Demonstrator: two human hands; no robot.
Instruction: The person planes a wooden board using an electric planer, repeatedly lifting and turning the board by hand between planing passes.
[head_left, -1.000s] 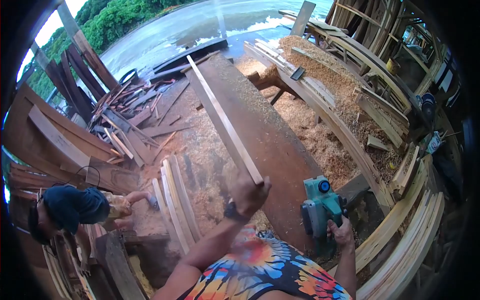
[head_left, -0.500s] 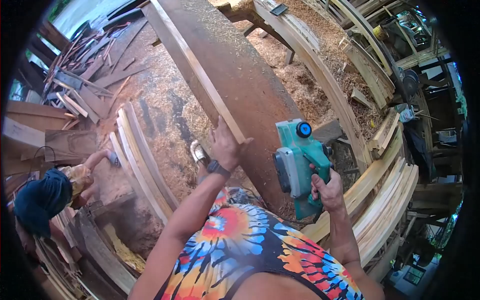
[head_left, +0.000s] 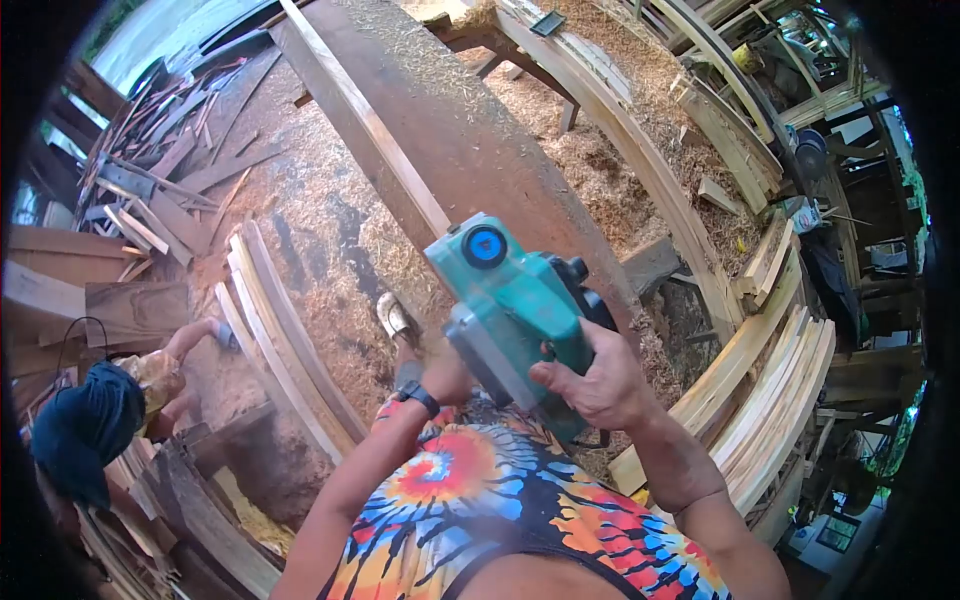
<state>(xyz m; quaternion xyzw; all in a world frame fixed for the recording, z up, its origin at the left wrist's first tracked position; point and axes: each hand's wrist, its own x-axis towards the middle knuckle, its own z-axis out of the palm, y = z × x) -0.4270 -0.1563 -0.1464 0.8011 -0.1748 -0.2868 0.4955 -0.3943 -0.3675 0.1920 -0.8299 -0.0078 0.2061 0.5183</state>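
A green power planer (head_left: 520, 310) is in my right hand (head_left: 600, 380), whose fingers wrap round its rear handle. The tool hangs over the near end of a thin pale wood strip (head_left: 370, 120), which lies lengthwise along the edge of a brown plank bench (head_left: 470, 150). Close to the planer's left side is my left hand (head_left: 447, 372), blurred, its fingers hidden behind the tool's body. Whether the planer touches the strip cannot be made out.
Curved boards (head_left: 290, 340) lie on the ground to the left, and more are stacked (head_left: 770, 410) at the right. Another person (head_left: 90, 420) bends over at the far left. Long curved beams (head_left: 640, 160) and wood shavings (head_left: 590, 160) are beyond the bench.
The planer has moved left in my right hand, from beside the bench to over the strip's near end. My left hand has left the strip and drawn back toward my body. The view has tilted down.
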